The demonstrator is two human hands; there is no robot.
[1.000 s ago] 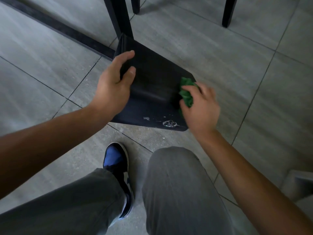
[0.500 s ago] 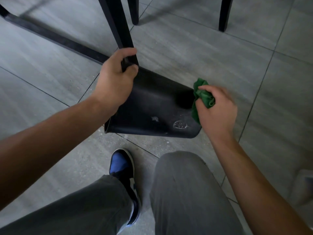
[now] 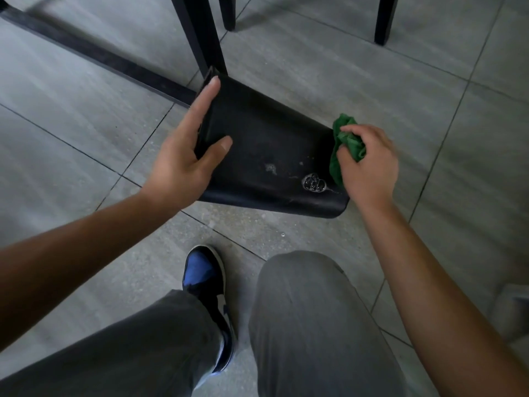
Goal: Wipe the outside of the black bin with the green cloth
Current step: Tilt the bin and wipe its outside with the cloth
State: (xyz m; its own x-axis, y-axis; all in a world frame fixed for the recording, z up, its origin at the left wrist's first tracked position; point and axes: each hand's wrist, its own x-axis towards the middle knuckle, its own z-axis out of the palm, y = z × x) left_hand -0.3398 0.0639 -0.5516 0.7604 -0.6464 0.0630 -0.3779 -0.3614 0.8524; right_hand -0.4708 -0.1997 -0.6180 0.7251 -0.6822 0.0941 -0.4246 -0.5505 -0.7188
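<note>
The black bin (image 3: 266,144) lies on its side on the grey tile floor, mouth to the left and base to the right. Soap foam (image 3: 314,182) and small wet spots sit on its upper side near the base. My left hand (image 3: 186,156) holds the rim, thumb on the outer wall and straight fingers along the mouth edge. My right hand (image 3: 369,164) grips the bunched green cloth (image 3: 345,144), which touches the bin's base end.
Black furniture legs (image 3: 200,35) stand just behind the bin, with a black floor bar (image 3: 94,57) running left. Two more legs stand further back. My knees and a blue and black shoe (image 3: 204,279) are in front.
The bin has turned and tipped further onto its side. My left hand went from a curled grip on the rim to straighter fingers. My right hand with the cloth moved to the base end.
</note>
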